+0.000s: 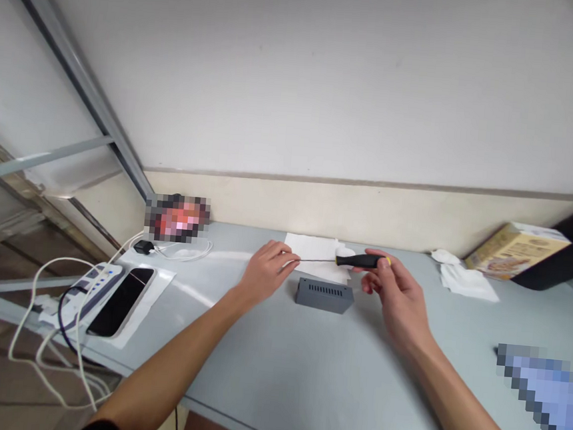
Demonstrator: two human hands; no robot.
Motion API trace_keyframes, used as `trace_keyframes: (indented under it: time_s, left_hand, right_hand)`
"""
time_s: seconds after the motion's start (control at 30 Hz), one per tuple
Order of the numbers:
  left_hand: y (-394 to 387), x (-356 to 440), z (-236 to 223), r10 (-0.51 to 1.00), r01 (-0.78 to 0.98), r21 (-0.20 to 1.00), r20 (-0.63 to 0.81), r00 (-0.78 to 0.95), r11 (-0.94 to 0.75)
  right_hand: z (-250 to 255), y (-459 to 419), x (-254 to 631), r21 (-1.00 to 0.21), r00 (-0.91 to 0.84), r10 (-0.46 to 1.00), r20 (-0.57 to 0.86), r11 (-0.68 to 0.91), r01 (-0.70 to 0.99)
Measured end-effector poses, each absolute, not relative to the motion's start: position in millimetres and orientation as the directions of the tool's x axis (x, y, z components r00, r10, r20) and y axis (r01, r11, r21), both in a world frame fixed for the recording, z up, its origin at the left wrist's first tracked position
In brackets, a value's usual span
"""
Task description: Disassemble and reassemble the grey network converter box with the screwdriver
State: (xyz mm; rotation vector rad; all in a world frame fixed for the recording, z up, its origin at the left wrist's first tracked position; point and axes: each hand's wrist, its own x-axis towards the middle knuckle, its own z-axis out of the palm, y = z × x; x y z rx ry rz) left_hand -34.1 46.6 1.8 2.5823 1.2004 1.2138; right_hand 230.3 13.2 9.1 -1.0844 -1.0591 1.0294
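Observation:
My right hand (pixel 394 286) grips the black handle of a screwdriver (pixel 359 261) with a yellow end, held level above the table. My left hand (pixel 267 269) pinches the tip of its thin metal shaft. Just below and between my hands, a small grey metal box (pixel 323 295) with a row of vent slots rests on the grey table (pixel 273 368). Behind the box lies a white sheet of paper (pixel 314 247).
At the left sit a white power strip (pixel 97 280) with cables and a black phone (pixel 122 301) on a white sheet. White tissues (pixel 466 279) and a cardboard box (pixel 514 250) lie at the back right, against the wall. Blurred patches cover two spots.

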Motion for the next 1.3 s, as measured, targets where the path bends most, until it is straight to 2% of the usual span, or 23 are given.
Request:
trace_keyframes:
  time_s: [0.27,0.37,0.47,0.57,0.7,0.83,1.07,1.3]
  left_hand:
    - [41.7,-29.4,8.6,0.706,0.628,0.412,0.625,0.333,-0.660]
    - [38.1,-26.3,11.7,0.735,0.642,0.440,0.607,0.302,-0.628]
    - [32.1,-20.4,14.5,0.698,0.618,0.430,0.655,0.288,-0.658]
    - [22.8,-11.9,17.5,0.664,0.602,0.393,0.672,0.328,-0.695]
    - [9.0,0.2,20.0,0.630,0.583,0.322,0.624,0.462,-0.746]
    - [1.0,9.3,18.6,0.609,0.573,0.267,0.558,0.564,-0.775]
    - [-1.4,16.4,13.5,0.630,0.584,0.261,0.463,0.623,-0.769]
    - [-0.7,18.9,9.5,0.637,0.572,0.293,0.466,0.614,-0.766]
  right_hand:
    - [15.1,11.7,230.9,-0.977,0.227,0.962,0.155,0.183,-0.108]
    - [18.9,12.5,235.8,-0.970,0.303,0.936,0.177,0.219,-0.109]
    - [24.3,13.4,244.9,-0.954,0.387,0.898,0.211,0.276,-0.121]
    - [28.1,14.5,256.5,-0.944,0.440,0.857,0.268,0.325,-0.060]
    - [28.0,16.8,268.1,-0.918,0.458,0.802,0.383,0.386,0.091]
    - [26.4,16.7,269.1,-0.920,0.473,0.799,0.371,0.384,0.074]
    - [28.2,12.4,265.5,-0.916,0.449,0.800,0.398,0.370,0.152]
    - [32.9,7.5,266.1,-0.897,0.437,0.783,0.443,0.389,0.212]
